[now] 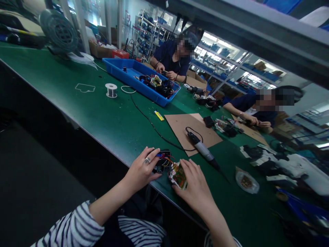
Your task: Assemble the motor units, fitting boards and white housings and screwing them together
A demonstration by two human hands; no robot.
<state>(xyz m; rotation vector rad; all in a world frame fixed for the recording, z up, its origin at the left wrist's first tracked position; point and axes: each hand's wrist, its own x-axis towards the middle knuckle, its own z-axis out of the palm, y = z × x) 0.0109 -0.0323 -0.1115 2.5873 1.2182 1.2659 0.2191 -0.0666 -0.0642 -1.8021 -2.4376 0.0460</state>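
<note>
At the near edge of the green table, my left hand [144, 166] grips a black plastic housing [164, 166] that has coloured wires and a blue part inside. My right hand [194, 181] holds a white-framed circuit board [178, 175] by its sides, fingers on its far edge and thumb on the near one. Red, yellow and other thin wires run between the housing and the board. Beyond my right hand, an electric screwdriver [204, 151] with a black and grey body lies partly on a cardboard sheet [177, 125]. My fingers hide part of both pieces.
A solder wire spool [111, 91], a yellow packet [159, 115] and a blue tray [133, 77] of wired parts stand farther back. To the right lie a bag of screws [246, 181] and white-and-black parts [282, 164]. A black cable [151, 125] crosses the table. Two co-workers sit opposite.
</note>
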